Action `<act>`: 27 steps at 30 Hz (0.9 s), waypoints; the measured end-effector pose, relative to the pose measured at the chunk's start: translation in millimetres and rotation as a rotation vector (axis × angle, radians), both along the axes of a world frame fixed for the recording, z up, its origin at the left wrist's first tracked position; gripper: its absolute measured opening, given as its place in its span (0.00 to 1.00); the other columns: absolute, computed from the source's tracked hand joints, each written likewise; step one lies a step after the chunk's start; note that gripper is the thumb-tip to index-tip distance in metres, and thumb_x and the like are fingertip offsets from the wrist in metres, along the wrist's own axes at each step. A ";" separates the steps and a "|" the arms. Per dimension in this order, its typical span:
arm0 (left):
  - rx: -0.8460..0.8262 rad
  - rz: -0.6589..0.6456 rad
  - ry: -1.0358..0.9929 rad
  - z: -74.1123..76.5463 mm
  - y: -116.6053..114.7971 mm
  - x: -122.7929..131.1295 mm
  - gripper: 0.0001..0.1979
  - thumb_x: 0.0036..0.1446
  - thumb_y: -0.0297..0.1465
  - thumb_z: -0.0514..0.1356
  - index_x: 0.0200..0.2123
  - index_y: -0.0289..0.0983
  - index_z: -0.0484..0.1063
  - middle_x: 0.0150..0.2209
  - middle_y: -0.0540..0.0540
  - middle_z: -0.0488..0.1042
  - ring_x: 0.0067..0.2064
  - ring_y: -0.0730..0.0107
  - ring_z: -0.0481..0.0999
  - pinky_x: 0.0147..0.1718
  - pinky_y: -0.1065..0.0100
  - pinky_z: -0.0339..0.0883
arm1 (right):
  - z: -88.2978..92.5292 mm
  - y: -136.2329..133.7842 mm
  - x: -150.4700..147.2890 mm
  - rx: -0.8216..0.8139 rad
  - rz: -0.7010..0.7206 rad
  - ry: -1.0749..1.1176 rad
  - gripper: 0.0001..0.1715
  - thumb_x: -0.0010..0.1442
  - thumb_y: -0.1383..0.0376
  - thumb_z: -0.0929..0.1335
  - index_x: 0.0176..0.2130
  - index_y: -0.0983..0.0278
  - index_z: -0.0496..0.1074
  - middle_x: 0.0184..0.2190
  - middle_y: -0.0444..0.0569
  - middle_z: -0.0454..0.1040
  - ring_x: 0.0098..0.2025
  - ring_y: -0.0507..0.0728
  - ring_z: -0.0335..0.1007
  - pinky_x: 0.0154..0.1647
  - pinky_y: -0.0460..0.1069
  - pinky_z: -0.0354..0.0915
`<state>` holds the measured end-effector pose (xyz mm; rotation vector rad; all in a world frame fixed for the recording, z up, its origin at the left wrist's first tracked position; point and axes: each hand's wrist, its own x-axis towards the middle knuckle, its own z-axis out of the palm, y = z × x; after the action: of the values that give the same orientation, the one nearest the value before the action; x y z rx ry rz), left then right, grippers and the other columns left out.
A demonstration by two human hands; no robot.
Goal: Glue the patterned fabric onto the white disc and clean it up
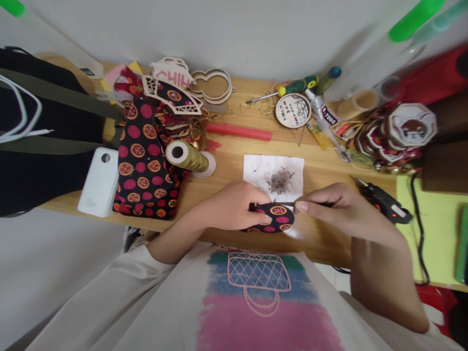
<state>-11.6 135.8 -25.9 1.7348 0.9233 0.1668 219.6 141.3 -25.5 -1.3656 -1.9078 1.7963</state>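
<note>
My left hand point(234, 207) is closed on a rounded piece of black fabric with pink and orange circles point(280, 222), held near the table's front edge. Between the fingertips of my right hand point(334, 209) is pinched a thin dark strip point(283, 203), which lies along the fabric piece's upper edge. Whether this strip is a tool or part of the piece, I cannot tell. Just beyond both hands lies a white paper point(252, 165) bearing a small heap of dark loose bits point(281, 181). The palm side of my left hand is hidden.
Folded matching fabric point(141, 165), a white power bank point(98, 183) and a gold thread spool point(188, 158) are at left. Behind lie a red stick point(239, 131), a screwdriver point(300, 85) and a glue tube point(323, 112). A black glue gun point(387, 202) sits at right, beside stacked octagonal ornaments point(411, 124).
</note>
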 end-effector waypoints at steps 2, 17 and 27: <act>0.000 0.002 -0.005 0.1 0.1 0.0 0.12 0.50 0.27 0.61 0.17 0.33 0.65 0.18 0.54 0.64 0.23 0.80 0.60 0.24 0.73 0.48 | 0.1 0.7 -0.3 0.011 0.010 0.004 0.18 0.56 0.53 0.67 0.27 0.62 0.80 0.15 0.41 0.66 0.19 0.47 0.53 0.17 0.43 0.51; 0.015 -0.005 -0.019 -0.9 -1.1 -0.7 0.11 0.51 0.26 0.60 0.18 0.33 0.65 0.19 0.55 0.63 0.23 0.80 0.60 0.25 0.73 0.49 | -0.1 3.0 4.4 -0.021 0.046 -0.026 0.21 0.56 0.51 0.67 0.25 0.63 0.78 0.19 0.43 0.68 0.21 0.48 0.56 0.21 0.44 0.57; 0.020 -0.012 0.006 -0.4 -0.5 -0.3 0.11 0.51 0.26 0.60 0.18 0.33 0.65 0.20 0.54 0.64 0.23 0.79 0.60 0.25 0.73 0.49 | 1.0 2.5 4.4 -0.033 0.029 -0.032 0.21 0.56 0.52 0.67 0.22 0.63 0.75 0.16 0.42 0.62 0.20 0.47 0.51 0.18 0.44 0.53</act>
<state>-11.9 135.3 -26.3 1.7603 0.9176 0.1638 224.0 143.9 -24.5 -1.3933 -1.9320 1.8373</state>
